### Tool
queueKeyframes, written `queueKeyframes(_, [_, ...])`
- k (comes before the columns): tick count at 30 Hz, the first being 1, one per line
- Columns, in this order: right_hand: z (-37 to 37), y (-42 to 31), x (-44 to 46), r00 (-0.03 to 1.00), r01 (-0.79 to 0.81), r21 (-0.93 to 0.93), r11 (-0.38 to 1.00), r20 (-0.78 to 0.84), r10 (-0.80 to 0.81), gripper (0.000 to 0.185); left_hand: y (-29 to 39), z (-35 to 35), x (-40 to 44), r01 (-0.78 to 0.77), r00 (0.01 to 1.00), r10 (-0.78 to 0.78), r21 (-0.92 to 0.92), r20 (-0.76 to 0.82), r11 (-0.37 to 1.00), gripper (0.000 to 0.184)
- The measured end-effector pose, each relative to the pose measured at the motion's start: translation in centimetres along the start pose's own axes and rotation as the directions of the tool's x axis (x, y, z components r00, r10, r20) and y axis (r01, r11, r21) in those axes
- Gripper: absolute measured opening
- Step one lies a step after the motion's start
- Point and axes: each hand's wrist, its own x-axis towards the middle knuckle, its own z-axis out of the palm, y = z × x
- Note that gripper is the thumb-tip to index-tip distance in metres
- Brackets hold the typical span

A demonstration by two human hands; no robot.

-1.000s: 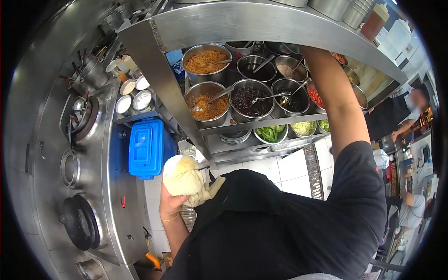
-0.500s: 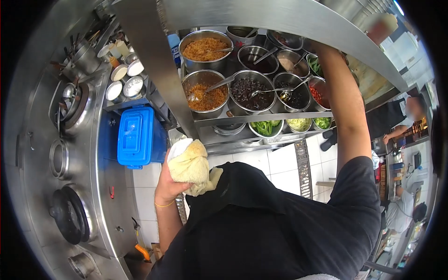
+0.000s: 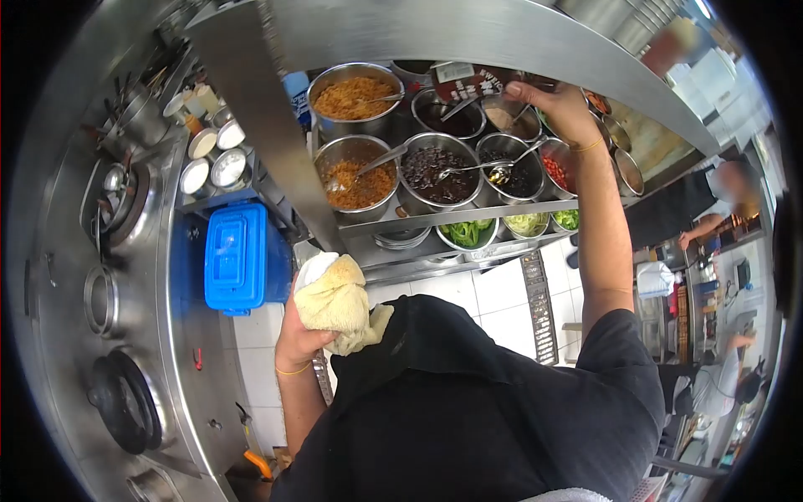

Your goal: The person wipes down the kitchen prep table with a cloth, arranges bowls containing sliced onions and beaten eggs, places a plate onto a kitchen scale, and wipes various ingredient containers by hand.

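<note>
My left hand [image 3: 294, 336] is closed round a bunched cream towel [image 3: 335, 297], held in front of my chest; a white part shows at its top. Over the rack, my right hand [image 3: 562, 110] grips the edge of a dark red package [image 3: 473, 82] with white lettering and a pale label. Part of that package is hidden behind the steel shelf. Just below it stand a pot of dark sauce [image 3: 447, 117] and a bowl of pale brown powder [image 3: 508, 120]. A bowl of chopped red pieces [image 3: 555, 171] lies under my right wrist.
Pots of orange-brown food [image 3: 358, 177] and black beans [image 3: 439, 171] hold ladles. Chopped greens [image 3: 467, 233] sit on the lower shelf. A steel post [image 3: 272, 109] rises at the rack's left. A blue lidded bin [image 3: 242, 259] and a wok counter [image 3: 159, 276] are leftward. Another person [image 3: 698, 205] stands right.
My right hand has drawn back from deep in the rack, and the dark red package has come into view at its fingers. My left hand still holds the towel.
</note>
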Motion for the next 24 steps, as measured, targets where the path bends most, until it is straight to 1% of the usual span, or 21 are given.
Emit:
queueKeyframes(3, [-0.8,0.7,-1.7,0.996,-0.065,0.266,0.962,0.07,0.047,0.066,0.0,0.5,0.9,0.027,0.999,-0.028,0.02,0.042,0.999,0.113])
queueKeyframes(4, [-0.9,-0.3,-2.6,0.993,-0.108,0.309,0.945,0.077,0.089,0.063,0.0,0.8,1.3,0.038,0.998,-0.04,0.027,0.057,0.999,0.113])
queueKeyframes(5, [-1.1,-0.7,-3.4,0.994,-0.101,0.367,0.925,0.075,0.079,0.064,0.1,1.1,1.8,0.055,0.995,-0.057,0.029,0.077,0.998,0.112])
queueKeyframes(7, [-1.6,-0.5,-4.4,0.998,-0.022,0.358,0.933,0.057,0.002,0.065,0.1,1.9,2.5,0.088,0.989,-0.091,0.03,0.115,0.996,0.111])
queueKeyframes(8, [-2.2,-1.2,-5.2,0.998,-0.017,0.296,0.955,0.063,-0.002,0.067,0.0,2.1,2.9,0.095,0.985,-0.1,0.041,0.144,0.995,0.111])
queueKeyframes(9, [-2.4,-1.7,-6.0,0.999,0.023,0.305,0.952,0.029,-0.034,0.067,-0.2,2.2,3.3,0.099,0.979,-0.107,0.051,0.171,0.994,0.11])
queueKeyframes(11, [-3.2,-3.2,-7.6,0.996,0.034,0.289,0.957,0.066,-0.056,0.066,-0.3,2.5,4.0,0.114,0.97,-0.127,0.07,0.206,0.991,0.109])
queueKeyframes(12, [-3.4,-3.4,-8.5,0.998,0.043,0.249,0.967,0.044,-0.055,0.066,-0.4,2.6,4.2,0.13,0.966,-0.144,0.079,0.214,0.988,0.108])
queueKeyframes(14, [-3.7,-3.9,-10.8,0.999,0.047,0.156,0.987,-0.009,-0.047,0.065,-0.4,2.0,4.5,0.153,0.952,-0.174,0.1,0.25,0.983,0.107])
queueKeyframes(15, [-3.3,-4.3,-12.0,0.997,0.076,0.212,0.974,-0.045,-0.068,0.065,-0.3,1.8,4.7,0.162,0.949,-0.179,0.085,0.26,0.983,0.107])
queueKeyframes(17, [-2.7,-5.2,-14.7,0.984,0.12,0.071,0.99,-0.142,-0.109,0.065,0.1,1.3,4.8,0.187,0.936,-0.197,0.06,0.291,0.98,0.106])
queueKeyframes(18, [-2.0,-5.6,-16.1,0.971,0.117,-0.009,0.993,-0.209,-0.117,0.063,0.2,0.4,5.0,0.226,0.92,-0.233,0.06,0.316,0.972,0.105])
queueKeyframes(19, [-1.2,-6.9,-17.8,0.969,0.033,0.027,0.999,-0.246,-0.025,0.061,0.3,-0.4,5.4,0.252,0.896,-0.262,0.074,0.359,0.965,0.105])
queueKeyframes(21, [0.5,-8.0,-20.7,0.941,0.075,-0.133,0.988,-0.317,-0.114,0.064,0.5,-1.7,6.3,0.309,0.837,-0.322,0.104,0.442,0.945,0.104])
queueKeyframes(22, [1.6,-9.3,-22.3,0.931,-0.05,-0.125,0.991,-0.364,0.001,0.062,0.8,-2.1,6.5,0.338,0.807,-0.353,0.12,0.474,0.934,0.104])
queueKeyframes(23, [2.5,-9.7,-23.8,0.919,-0.07,-0.195,0.978,-0.394,-0.013,0.061,0.9,-2.8,6.9,0.372,0.765,-0.393,0.148,0.511,0.916,0.103])
queueKeyframes(24, [3.6,-10.5,-25.4,0.903,-0.148,-0.269,0.952,-0.429,0.019,0.061,0.8,-3.4,6.9,0.407,0.72,-0.434,0.177,0.542,0.896,0.103])
